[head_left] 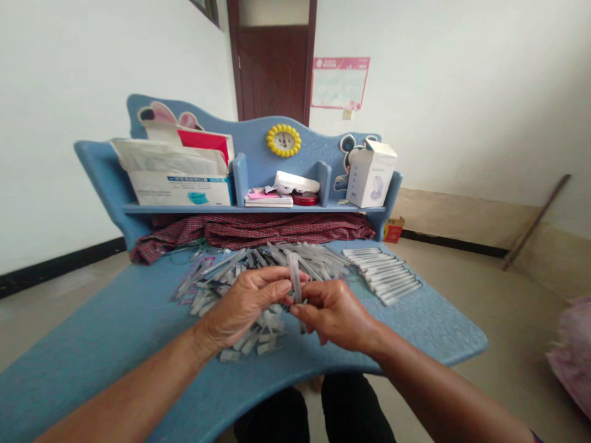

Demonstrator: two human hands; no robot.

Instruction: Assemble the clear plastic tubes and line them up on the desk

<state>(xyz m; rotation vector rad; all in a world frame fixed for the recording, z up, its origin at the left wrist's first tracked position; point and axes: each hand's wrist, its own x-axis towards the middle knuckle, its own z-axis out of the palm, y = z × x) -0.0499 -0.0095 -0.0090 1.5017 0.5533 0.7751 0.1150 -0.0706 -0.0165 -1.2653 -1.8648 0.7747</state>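
Observation:
A slim translucent tube with a dark lower end, pen-like in shape (295, 277), stands nearly upright between my two hands above the table. My left hand (253, 295) pinches it from the left, thumb and fingers closed near its middle. From the right, my right hand (335, 311) closes its fingers round the lower part. Behind and below my hands spreads a loose pile of long translucent tubes (314, 258). Short clear pieces like caps (249, 340) lie under my left hand. To the right, several similar tubes with dark ends (385, 274) are laid side by side in a row.
The blue table (429, 326) has a curved front edge and a raised shelf (184, 210) at the back. On it stand a mask carton (184, 184), papers (268, 200) and a white box (372, 175). A checked cloth (277, 229) lies beneath the shelf.

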